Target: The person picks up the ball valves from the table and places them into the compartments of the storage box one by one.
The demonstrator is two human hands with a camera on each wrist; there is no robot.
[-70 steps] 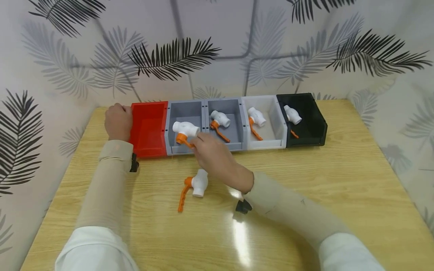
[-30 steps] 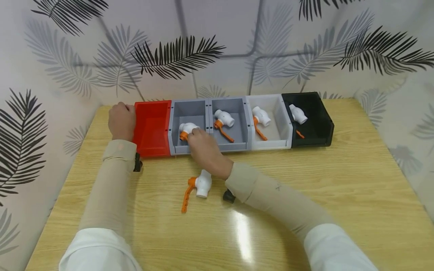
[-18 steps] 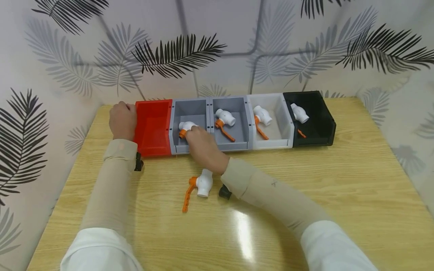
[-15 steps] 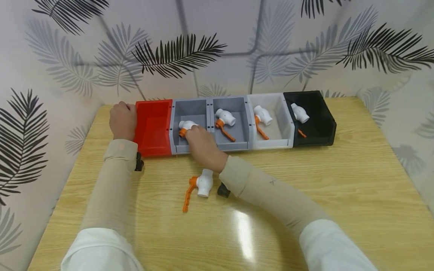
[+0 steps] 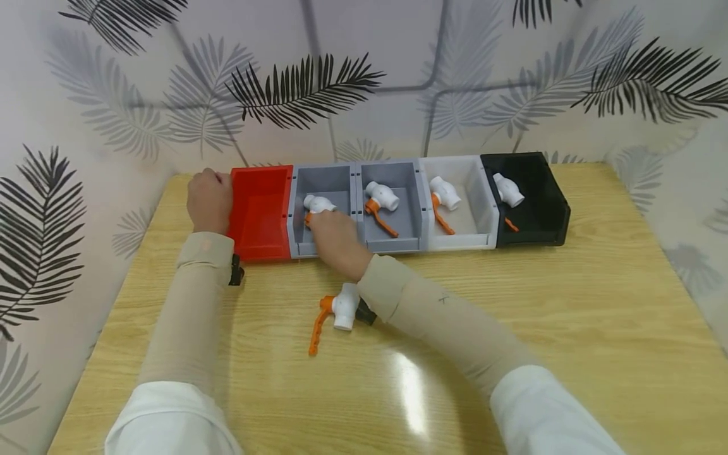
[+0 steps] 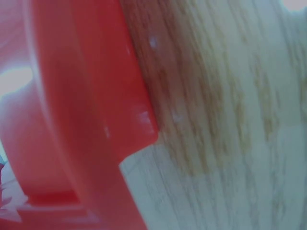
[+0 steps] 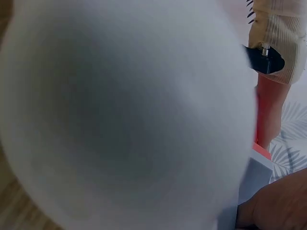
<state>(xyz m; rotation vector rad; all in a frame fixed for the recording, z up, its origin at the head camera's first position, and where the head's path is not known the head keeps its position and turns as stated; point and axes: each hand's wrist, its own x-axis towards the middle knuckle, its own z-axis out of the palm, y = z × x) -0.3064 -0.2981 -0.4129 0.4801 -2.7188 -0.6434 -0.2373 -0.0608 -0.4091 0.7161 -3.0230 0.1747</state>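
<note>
My right hand (image 5: 338,240) reaches over the front of the left grey bin (image 5: 303,248). It pinches a white ball valve (image 5: 318,203) whose orange handle is mostly hidden by the fingers. The valve lies inside that bin. At the far left, my left hand (image 5: 209,201) holds the side rim of the red bin (image 5: 258,212); its fingertips are hidden. The left wrist view has only the red bin's wall (image 6: 105,86) and table. Another ball valve (image 5: 344,307), with its orange handle toward me, lies on the table below my right wrist; its white body (image 7: 129,105) fills the right wrist view, blurred.
Right of the left grey bin stand another grey bin (image 5: 398,245), a white bin (image 5: 463,241) and a black bin (image 5: 546,221), joined in a row. Each contains one white ball valve with an orange handle. The wooden table (image 5: 569,328) meets a leaf-patterned backdrop (image 5: 364,63).
My right hand has carried the ball valve down into the left grey bin and shifted it slightly toward the back. The left hand has stayed at the red bin. The head view has drifted a little.
</note>
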